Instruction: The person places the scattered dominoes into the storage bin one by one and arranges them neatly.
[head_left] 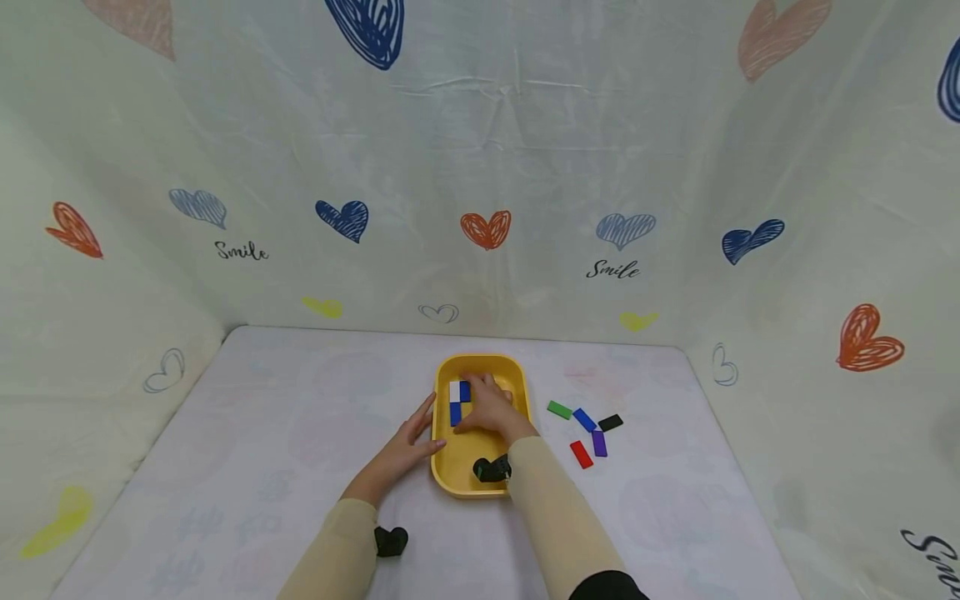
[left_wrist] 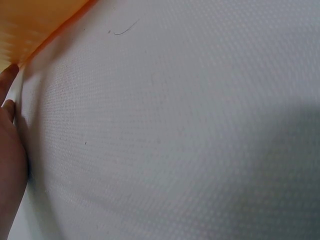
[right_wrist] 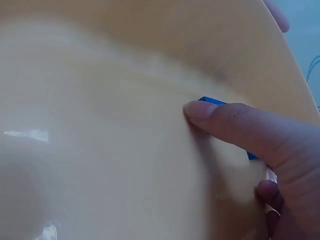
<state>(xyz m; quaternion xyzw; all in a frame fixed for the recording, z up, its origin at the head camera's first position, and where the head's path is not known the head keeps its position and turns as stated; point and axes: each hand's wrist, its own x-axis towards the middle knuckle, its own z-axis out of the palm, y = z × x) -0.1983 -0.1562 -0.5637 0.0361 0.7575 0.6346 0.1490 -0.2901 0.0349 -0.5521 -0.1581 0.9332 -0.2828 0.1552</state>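
Observation:
A yellow tray [head_left: 471,487] lies lengthwise before me on the table. My left hand [head_left: 405,450] lies at its left side, fingers extended along the outer wall and thumb at the rim; in the left wrist view a fingertip [left_wrist: 12,70] touches the wall. Inside the tray, my right hand [head_left: 491,408] bends over a small group of blocks: a white block [head_left: 454,392], a blue block [head_left: 465,391] and another blue block [head_left: 456,414]. In the right wrist view its thumb [right_wrist: 225,120] presses a blue block [right_wrist: 212,100], with the other fingers curled beyond, partly hidden.
To the right of the tray lie several loose blocks: a green block [head_left: 559,409], a blue block [head_left: 584,419], a black block [head_left: 611,422], a purple block [head_left: 599,443] and a red block [head_left: 581,454]. A heart-patterned curtain [head_left: 540,283] stands behind the white table [head_left: 300,433].

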